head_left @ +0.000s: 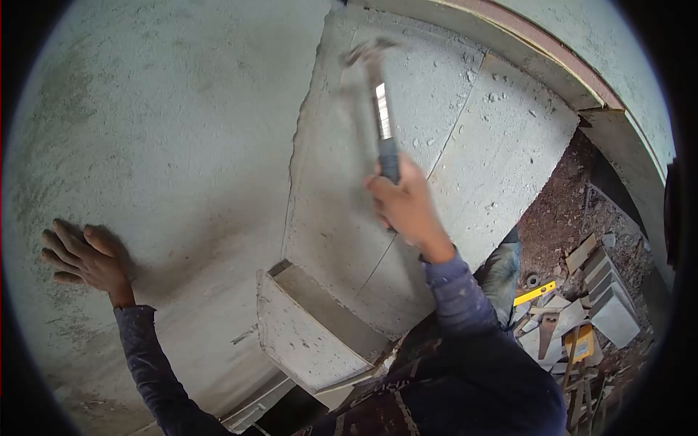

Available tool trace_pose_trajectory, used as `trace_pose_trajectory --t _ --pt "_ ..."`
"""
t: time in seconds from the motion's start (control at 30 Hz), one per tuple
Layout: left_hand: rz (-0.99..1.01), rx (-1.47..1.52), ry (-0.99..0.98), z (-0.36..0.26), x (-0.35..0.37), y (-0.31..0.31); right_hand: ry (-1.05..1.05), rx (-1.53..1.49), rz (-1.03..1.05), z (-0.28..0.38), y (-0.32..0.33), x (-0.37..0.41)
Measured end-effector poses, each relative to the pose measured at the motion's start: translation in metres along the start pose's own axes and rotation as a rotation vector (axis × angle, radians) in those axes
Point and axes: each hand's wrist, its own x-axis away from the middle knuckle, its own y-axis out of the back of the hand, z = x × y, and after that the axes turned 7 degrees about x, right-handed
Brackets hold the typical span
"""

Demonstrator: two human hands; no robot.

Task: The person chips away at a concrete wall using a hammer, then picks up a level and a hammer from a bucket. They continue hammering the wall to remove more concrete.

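Flat against the grey plastered wall [196, 131] at the left lies my left hand [87, 258], fingers spread, holding nothing. My right hand [407, 203] is wrapped round the dark grip of a hammer [384, 109]. The hammer's metal head is at the top, blurred by motion, over the pale panel surface [429, 87]. Small crumbs of debris dot the panels, and a thin seam runs between them. I cannot tell whether the hammer head touches the surface.
A box-like recess [320, 298] with a raised edge sits below my right hand. At the lower right are a yellow level [534, 293], a handsaw [547, 334], stacked pale tiles [614, 316] and rubble. A curved ledge [538, 43] borders the panels at upper right.
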Motion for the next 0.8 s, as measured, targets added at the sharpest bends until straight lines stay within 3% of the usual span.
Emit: trace_pose_trajectory --t 0.03,0.1,0.17,0.23,0.3,0.37,0.4,0.43,0.47,0.53,0.6,0.67,0.7,0.77,0.8 --pt "-0.003 -0.002 0.005 -0.001 -0.002 -0.003 0.097 0.024 -0.133 0.041 0.012 0.013" --pt "0.0 0.005 -0.007 -0.001 -0.002 -0.002 0.584 -0.308 -0.322 0.089 0.025 0.022" --pt "-0.004 0.002 -0.009 -0.002 -0.002 -0.002 1.237 -0.294 -0.355 0.116 0.055 0.004" --pt "-0.01 -0.001 -0.02 -0.004 -0.001 -0.003 1.43 -0.545 -0.593 0.12 0.052 -0.016" --pt "-0.018 0.02 -0.022 -0.005 -0.003 -0.002 1.205 -0.475 -0.952 0.066 -0.012 -0.057" --pt "0.0 -0.014 -0.014 0.001 -0.001 0.0 0.125 -0.423 -0.529 -0.08 -0.086 -0.088" --pt "0.014 -0.031 0.005 0.0 0.001 -0.002 -0.007 0.224 -0.066 -0.122 -0.085 -0.097" --pt "0.0 -0.022 0.013 -0.003 0.003 -0.001 -0.359 0.043 0.183 -0.056 -0.062 -0.065" --pt "-0.014 -0.011 0.007 -0.001 0.0 -0.002 -0.342 0.032 0.164 -0.052 -0.048 -0.057" --pt "-0.004 0.005 -0.001 -0.003 0.0 -0.002 0.019 0.375 0.148 -0.057 -0.019 -0.034" --pt "-0.014 0.004 -0.002 -0.006 0.0 0.0 0.139 0.236 -0.008 -0.006 0.01 -0.007" --pt "-0.023 0.002 -0.021 -0.004 -0.002 -0.001 0.275 -0.127 -0.239 0.05 0.021 0.016" --pt "-0.02 0.002 -0.027 -0.002 -0.002 -0.001 0.549 -0.367 -0.357 0.062 0.021 0.01" --pt "-0.024 0.004 -0.031 -0.002 -0.001 -0.004 1.092 -0.521 -0.51 0.076 0.034 -0.012" --pt "-0.017 -0.001 -0.022 -0.003 -0.001 -0.004 1.188 -0.578 -0.648 0.073 0.032 -0.028"
